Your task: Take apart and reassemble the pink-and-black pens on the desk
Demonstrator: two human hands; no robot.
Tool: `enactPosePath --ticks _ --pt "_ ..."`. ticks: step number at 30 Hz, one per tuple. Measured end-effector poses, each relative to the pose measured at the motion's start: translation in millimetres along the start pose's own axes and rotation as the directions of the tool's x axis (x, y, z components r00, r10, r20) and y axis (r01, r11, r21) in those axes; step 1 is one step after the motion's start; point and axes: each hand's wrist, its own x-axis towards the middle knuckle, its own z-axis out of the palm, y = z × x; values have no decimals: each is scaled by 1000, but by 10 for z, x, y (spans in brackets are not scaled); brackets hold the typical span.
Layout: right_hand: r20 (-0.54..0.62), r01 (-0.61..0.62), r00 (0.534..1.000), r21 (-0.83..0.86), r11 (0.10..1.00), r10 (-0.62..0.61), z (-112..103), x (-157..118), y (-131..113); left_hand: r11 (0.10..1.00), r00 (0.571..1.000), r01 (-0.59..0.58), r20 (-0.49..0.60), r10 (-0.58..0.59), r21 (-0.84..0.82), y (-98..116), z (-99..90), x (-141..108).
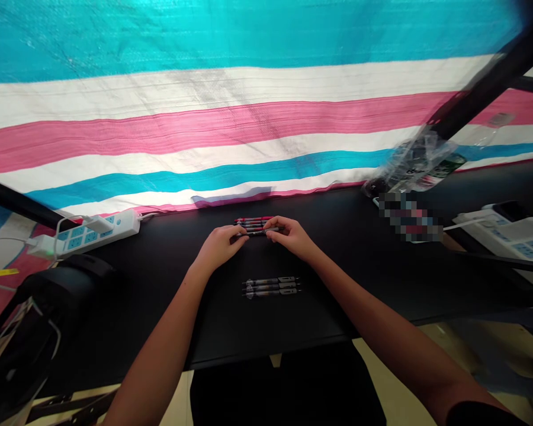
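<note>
Between both hands, a dark pen lies crosswise at the near side of a row of pens on the black table. Pinched fingers of my left hand hold its left end. My right hand grips the other end between thumb and fingers. Red shows on the farthest pen of that row; the others look dark and silvery. Closer to me, below the hands, lies a small group of black and clear pens, side by side and roughly parallel to the row. The fingers partly cover the ends of the held pen.
On the black table, a white power strip and a black bag-like object are at left. At right are a plastic-wrapped bottle, a blurred-out item and another power strip. A striped sheet hangs behind.
</note>
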Motion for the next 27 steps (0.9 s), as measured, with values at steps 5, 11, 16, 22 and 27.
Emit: enactPosePath --ticks 5,11,16,22,27 --pt "41 -24 999 8 1000 24 54 -17 -5 998 999 22 40 -24 51 52 1 -8" --pt "14 58 998 -136 989 -56 77 -21 31 990 998 48 37 -53 131 90 33 -14" --pt "-4 88 996 -212 973 -91 49 -18 66 993 1000 28 -2 -28 117 67 51 -24" --pt "60 55 997 -199 978 -44 57 -36 78 991 996 84 -50 -79 109 38 15 -9" --pt "60 37 998 -195 980 -26 60 -31 73 999 995 34 -96 -33 10 55 4 -3"
